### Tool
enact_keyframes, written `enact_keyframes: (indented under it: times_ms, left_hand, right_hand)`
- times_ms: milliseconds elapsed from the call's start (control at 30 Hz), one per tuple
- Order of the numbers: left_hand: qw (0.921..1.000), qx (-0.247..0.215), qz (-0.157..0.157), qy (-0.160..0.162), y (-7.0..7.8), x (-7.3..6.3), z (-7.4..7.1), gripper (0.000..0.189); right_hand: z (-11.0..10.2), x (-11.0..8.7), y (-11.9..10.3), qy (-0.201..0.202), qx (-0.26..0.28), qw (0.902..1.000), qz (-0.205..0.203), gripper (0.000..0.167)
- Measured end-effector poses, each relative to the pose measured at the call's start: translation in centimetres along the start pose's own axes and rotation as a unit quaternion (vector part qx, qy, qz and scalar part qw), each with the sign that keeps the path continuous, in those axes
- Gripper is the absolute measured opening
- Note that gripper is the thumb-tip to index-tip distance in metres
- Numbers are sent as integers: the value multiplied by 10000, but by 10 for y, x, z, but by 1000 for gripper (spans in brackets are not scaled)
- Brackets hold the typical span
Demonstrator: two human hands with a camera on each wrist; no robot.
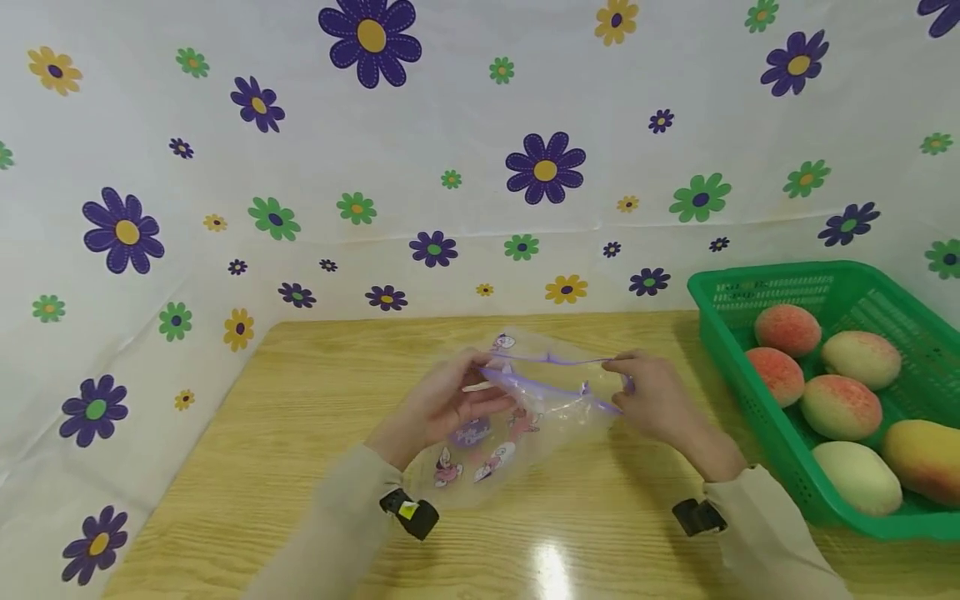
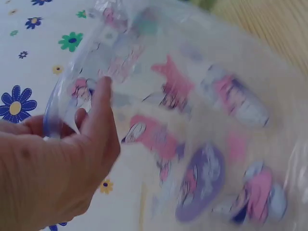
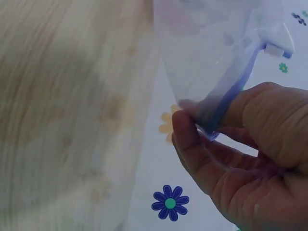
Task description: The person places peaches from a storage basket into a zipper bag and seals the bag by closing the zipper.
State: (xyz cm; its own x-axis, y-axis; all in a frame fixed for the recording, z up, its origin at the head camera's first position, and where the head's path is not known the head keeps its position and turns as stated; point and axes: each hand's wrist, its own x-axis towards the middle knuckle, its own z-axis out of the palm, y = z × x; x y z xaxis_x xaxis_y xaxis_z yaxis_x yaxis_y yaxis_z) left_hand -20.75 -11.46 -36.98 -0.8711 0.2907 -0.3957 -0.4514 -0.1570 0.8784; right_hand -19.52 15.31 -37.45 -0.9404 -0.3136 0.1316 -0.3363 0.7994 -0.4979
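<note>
A clear zip bag (image 1: 555,425) with a purple zip strip and pink, white and purple cartoon prints is held above the table, its mouth parted. My left hand (image 1: 450,400) grips the left end of the mouth. Seen from the left wrist, the hand (image 2: 62,159) has the strip between thumb and fingers, with one finger stretched along the printed side. At the opposite end, my right hand (image 1: 656,396) pinches the corner of the mouth. The right wrist view shows that hand's thumb and finger (image 3: 185,127) closed on the purple edge, with a small white slider (image 3: 274,50) further along it.
A green plastic basket (image 1: 757,425) stands on the right of the wooden table (image 1: 300,400). In it lie several peaches (image 1: 842,407) and a yellow-red mango (image 1: 926,458). White cloth (image 1: 465,108) printed with flowers hangs behind and along the left.
</note>
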Motion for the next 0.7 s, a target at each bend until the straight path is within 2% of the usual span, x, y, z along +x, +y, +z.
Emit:
enact_keyframes:
  times_ms: [33,100,200,267,333,533,700]
  left_hand:
    - [9999,29,20,107,0,-1,-3,22]
    - [9998,193,-33,103,0,-5,-6,24]
    - [9987,438,-53,-272,1,-9,-3,26]
    - [9982,301,8,-516,1,-11,0,29]
    - [9977,229,90,-625,1,-11,3,34]
    - [9981,-66,33,-616,-1,-13,5,41]
    - [9984,-84,-39,-557,-3,-12,5,43]
  right_hand:
    - [0,-1,1,-19,-98,10000,5,40]
    - [1,-2,3,-57,-130,9999,-87,38]
    - [0,-5,2,-66,12,9996,-268,38]
    - [-1,-7,1,69,125,9990,-432,37]
    - [-5,-10,-2,167,146,9983,-542,35]
    - [-18,-16,-11,61,-116,9975,-692,35]
    - [-32,-20,-15,-68,-463,9957,-799,35]
